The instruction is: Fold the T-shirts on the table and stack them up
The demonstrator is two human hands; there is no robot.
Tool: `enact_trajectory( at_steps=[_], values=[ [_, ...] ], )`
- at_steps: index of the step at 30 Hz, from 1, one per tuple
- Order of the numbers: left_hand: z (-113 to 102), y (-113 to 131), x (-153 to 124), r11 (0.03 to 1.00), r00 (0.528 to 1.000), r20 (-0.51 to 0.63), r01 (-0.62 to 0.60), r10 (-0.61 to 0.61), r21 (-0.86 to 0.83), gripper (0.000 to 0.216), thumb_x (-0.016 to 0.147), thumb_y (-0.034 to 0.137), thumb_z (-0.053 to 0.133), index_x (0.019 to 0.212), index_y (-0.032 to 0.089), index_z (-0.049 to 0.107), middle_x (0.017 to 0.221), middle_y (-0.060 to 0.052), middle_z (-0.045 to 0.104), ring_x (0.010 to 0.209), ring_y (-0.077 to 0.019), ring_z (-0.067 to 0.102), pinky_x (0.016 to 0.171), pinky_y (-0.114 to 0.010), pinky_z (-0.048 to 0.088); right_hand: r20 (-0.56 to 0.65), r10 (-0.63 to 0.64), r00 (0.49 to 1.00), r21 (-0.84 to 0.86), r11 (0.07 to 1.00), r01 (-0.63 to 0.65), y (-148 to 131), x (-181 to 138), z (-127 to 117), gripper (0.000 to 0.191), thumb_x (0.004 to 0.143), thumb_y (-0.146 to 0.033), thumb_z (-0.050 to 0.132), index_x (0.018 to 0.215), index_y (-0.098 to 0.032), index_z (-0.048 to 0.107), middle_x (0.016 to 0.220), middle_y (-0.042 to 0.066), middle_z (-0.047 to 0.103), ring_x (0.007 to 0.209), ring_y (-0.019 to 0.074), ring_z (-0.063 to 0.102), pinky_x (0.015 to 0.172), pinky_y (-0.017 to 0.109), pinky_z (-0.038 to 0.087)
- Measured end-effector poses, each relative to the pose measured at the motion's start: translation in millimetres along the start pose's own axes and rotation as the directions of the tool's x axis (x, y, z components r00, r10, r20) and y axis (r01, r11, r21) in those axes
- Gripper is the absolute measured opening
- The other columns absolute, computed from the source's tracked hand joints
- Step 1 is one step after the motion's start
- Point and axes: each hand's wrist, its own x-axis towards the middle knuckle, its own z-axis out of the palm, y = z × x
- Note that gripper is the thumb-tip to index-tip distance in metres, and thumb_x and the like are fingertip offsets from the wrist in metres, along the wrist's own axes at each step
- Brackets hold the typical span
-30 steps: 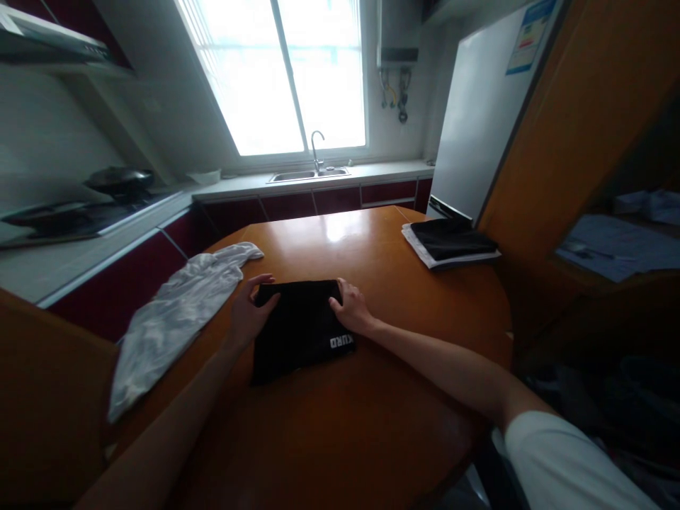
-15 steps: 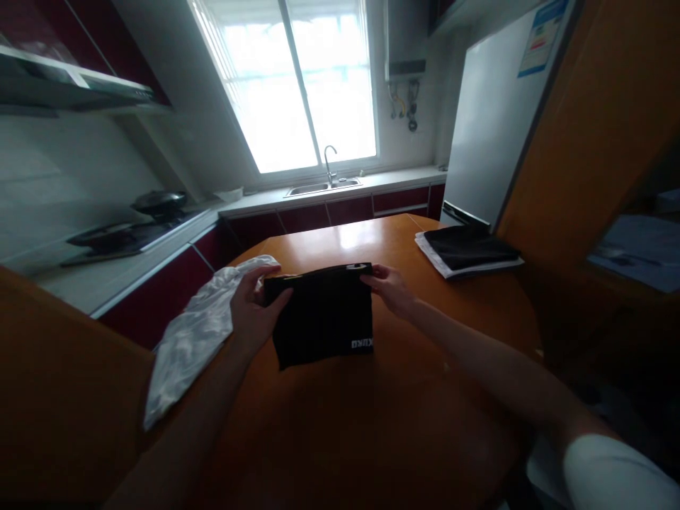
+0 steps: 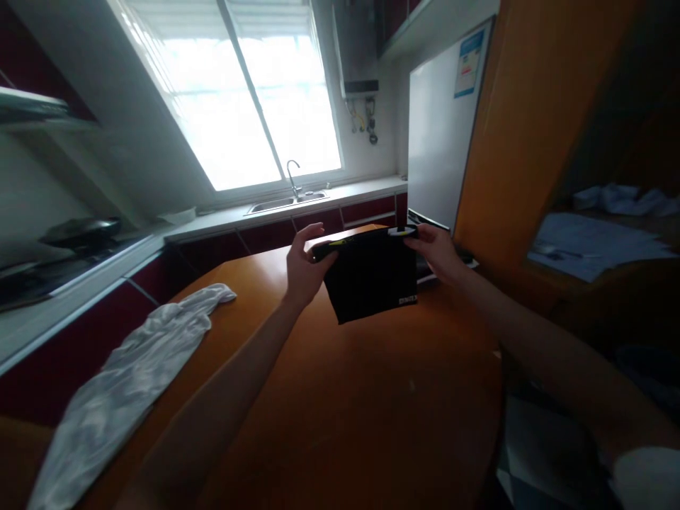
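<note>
A folded black garment [image 3: 372,276] hangs upright in the air above the wooden table [image 3: 340,397], held by its two upper corners. Pale lettering shows at its lower right, and yellow and white bits show along the top edge. My left hand [image 3: 308,265] pinches the upper left corner between thumb and fingers, with the index finger raised. At the upper right corner, my right hand [image 3: 433,248] grips the cloth with thumb and fingertips. Behind the garment and right hand, the stack of folded clothes [image 3: 470,260] at the table's far right is mostly hidden.
A crumpled white satiny cloth [image 3: 143,361] lies along the table's left edge. Beyond the table are a counter with a sink [image 3: 287,202] and a stove with a pan [image 3: 82,230]. The fridge [image 3: 438,127] and a wooden partition [image 3: 510,142] stand at the right.
Both hands have carried the black garment away from me and to the right, toward the folded stack, which it now partly covers. The view has turned rightward.
</note>
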Motion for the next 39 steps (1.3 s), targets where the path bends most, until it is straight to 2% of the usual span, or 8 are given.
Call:
enact_trajectory(
  at_steps=[9,14,18,24,27,34,37,39],
  values=[
    [136.7,-33.7,53.6,0.958,0.990,0.081,-0.092,0.118,-0.272,0.055,0.073,0.014,0.076,0.125,0.026,0.061,0.130,-0.007,0.058,0.115,-0.0223,0.062,0.100,-0.039,0.054,-0.182,-0.056,0.982,-0.204,0.979,0.018,-25.4,44.8,-112.1,0.028,0.063,-0.033,0.085,0.081,-0.022,0.066,0.088,0.000,0.071,0.085,0.0169,0.066,0.076,0.030,0.052],
    [188.0,-35.8,75.0,0.923,0.987,0.070,-0.109,0.144,-0.369,0.050,0.075,0.012,0.076,0.121,0.024,0.062,0.129,-0.008,0.059,0.116,-0.0245,0.063,0.101,-0.041,0.053,-0.225,-0.125,0.966,-0.266,0.962,0.062,-38.2,75.2,-157.8,0.031,0.063,-0.032,0.087,0.083,-0.022,0.065,0.088,0.000,0.070,0.083,0.0161,0.065,0.070,0.027,0.050],
    [220.4,-52.8,89.7,0.899,0.993,0.049,-0.074,0.105,-0.431,0.053,0.074,0.011,0.077,0.123,0.023,0.061,0.126,-0.008,0.061,0.122,-0.0263,0.059,0.104,-0.044,0.050,-0.236,-0.078,0.969,-0.335,0.942,-0.005,-37.5,107.5,-178.2,0.029,0.068,-0.032,0.085,0.086,-0.022,0.065,0.089,0.001,0.070,0.082,0.0154,0.064,0.068,0.027,0.049],
    [251.8,-97.6,86.2,0.908,0.999,-0.006,0.045,-0.053,-0.416,0.057,0.073,0.007,0.076,0.124,0.024,0.059,0.128,-0.009,0.060,0.131,-0.0272,0.053,0.106,-0.045,0.048,-0.270,0.039,0.962,-0.325,0.937,-0.129,1.9,142.3,-176.2,0.031,0.065,-0.029,0.086,0.083,-0.020,0.063,0.086,0.000,0.068,0.077,0.0133,0.062,0.068,0.028,0.048],
    [256.2,-104.2,74.9,0.906,1.000,-0.008,0.005,-0.009,-0.424,0.061,0.074,0.007,0.076,0.129,0.026,0.056,0.134,-0.008,0.057,0.134,-0.0275,0.050,0.104,-0.044,0.049,-0.251,0.026,0.968,-0.306,0.946,-0.105,13.5,140.2,-176.3,0.032,0.068,-0.031,0.086,0.084,-0.021,0.061,0.091,0.000,0.069,0.083,0.0147,0.064,0.070,0.028,0.049],
    [266.0,-96.9,96.3,0.879,0.991,-0.029,-0.127,0.128,-0.460,0.053,0.091,0.022,0.071,0.138,0.029,0.048,0.146,-0.003,0.043,0.140,-0.0327,0.043,0.102,-0.049,0.049,-0.217,-0.048,0.975,-0.384,0.923,-0.040,-32.0,149.1,-186.4,0.013,0.085,-0.015,0.071,0.096,-0.016,0.064,0.117,0.015,0.069,0.084,0.0093,0.063,0.073,0.031,0.043],
    [275.7,-115.4,112.0,0.869,0.999,-0.007,-0.037,0.038,-0.493,0.048,0.094,0.026,0.066,0.138,0.026,0.047,0.143,-0.005,0.047,0.133,-0.0309,0.052,0.099,-0.049,0.050,-0.199,0.014,0.980,-0.388,0.917,-0.092,-31.8,165.0,-187.1,0.015,0.086,-0.011,0.069,0.100,-0.012,0.065,0.113,0.017,0.070,0.078,0.0078,0.063,0.074,0.032,0.044],
    [280.0,-133.9,112.8,0.847,0.994,0.013,0.097,-0.106,-0.523,0.050,0.090,0.022,0.072,0.134,0.022,0.049,0.137,-0.008,0.054,0.122,-0.0279,0.061,0.096,-0.046,0.053,-0.182,0.108,0.977,-0.350,0.922,-0.167,-11.9,169.7,-182.8,0.015,0.084,-0.009,0.072,0.097,-0.011,0.065,0.102,0.015,0.073,0.074,0.0099,0.065,0.075,0.033,0.046]
  ],
)
